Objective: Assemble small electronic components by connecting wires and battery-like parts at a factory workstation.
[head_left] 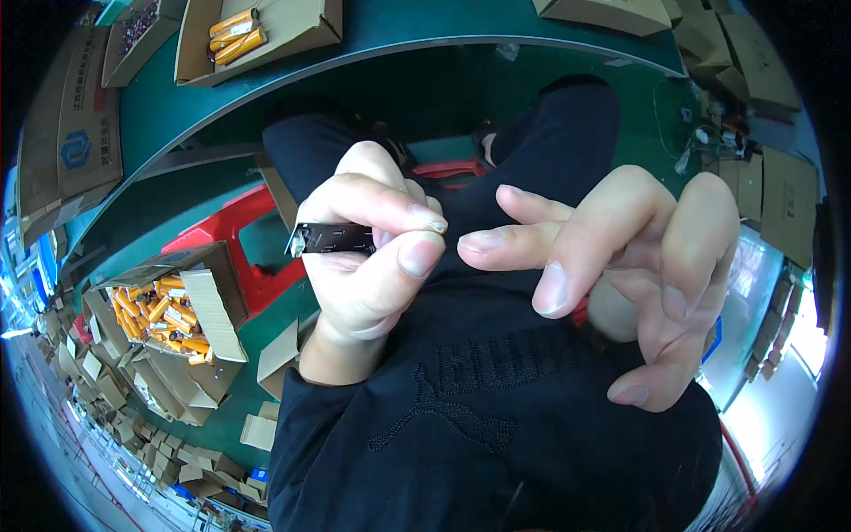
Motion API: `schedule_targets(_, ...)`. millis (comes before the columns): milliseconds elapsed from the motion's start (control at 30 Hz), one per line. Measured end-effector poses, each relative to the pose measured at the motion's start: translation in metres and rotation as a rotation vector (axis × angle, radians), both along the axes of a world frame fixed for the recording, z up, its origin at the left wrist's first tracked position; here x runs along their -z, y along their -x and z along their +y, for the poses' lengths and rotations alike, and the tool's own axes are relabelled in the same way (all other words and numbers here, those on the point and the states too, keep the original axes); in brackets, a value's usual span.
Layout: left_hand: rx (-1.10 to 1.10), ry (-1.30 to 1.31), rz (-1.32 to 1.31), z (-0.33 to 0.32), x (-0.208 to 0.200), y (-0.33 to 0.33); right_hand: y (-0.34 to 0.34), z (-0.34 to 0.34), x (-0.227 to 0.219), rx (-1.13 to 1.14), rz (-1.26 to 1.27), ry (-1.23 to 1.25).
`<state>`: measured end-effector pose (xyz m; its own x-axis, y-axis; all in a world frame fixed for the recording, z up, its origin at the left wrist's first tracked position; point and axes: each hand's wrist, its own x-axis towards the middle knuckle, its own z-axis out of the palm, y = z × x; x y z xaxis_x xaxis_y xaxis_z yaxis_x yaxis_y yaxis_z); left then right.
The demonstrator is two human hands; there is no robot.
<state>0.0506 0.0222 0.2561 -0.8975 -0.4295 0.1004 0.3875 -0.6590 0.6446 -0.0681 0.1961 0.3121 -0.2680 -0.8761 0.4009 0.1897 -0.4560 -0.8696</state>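
My left hand (359, 217) is closed in front of my chest. Its curled fingers hold a narrow black piece (341, 238) with a silvery metal end that sticks out on the left. Thumb and forefinger meet in a pinch, and whether something tiny sits between their tips I cannot make out. Just to the right, my right hand (643, 244) hovers with its fingers bent and spread, nothing visible in them. Its forefinger tip comes close to the left hand's pinch without touching it.
A green bench (425, 22) curves across the top, bearing an open carton (297, 40) with several orange cylinders (238, 37). Lower left, an open box of orange pieces (160, 315) stands by a red plastic stool (253, 244). Cardboard boxes (753, 66) are stacked at the right.
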Motion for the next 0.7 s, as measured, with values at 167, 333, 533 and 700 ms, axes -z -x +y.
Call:
schedule_targets(167,-0.132,0.256,-0.018,0.0004,0.0023,-0.0021,0.0005,0.0017,-0.0007,0.007,0.099,-0.005)
schedule_targets(333,-0.207,0.428,-0.062,-0.0001,-0.0013,-0.0041,-0.0001,-0.0002,-0.0031,0.117,0.212,-0.004)
schedule_targets(533,-0.234,0.587,-0.099,0.0034,-0.0041,-0.0031,0.0021,-0.0023,-0.0024,0.333,0.508,-0.067)
schedule_targets(700,-0.213,0.608,-0.119,0.0033,-0.0062,-0.0059,0.0014,-0.0018,-0.0046,0.417,0.608,-0.129)
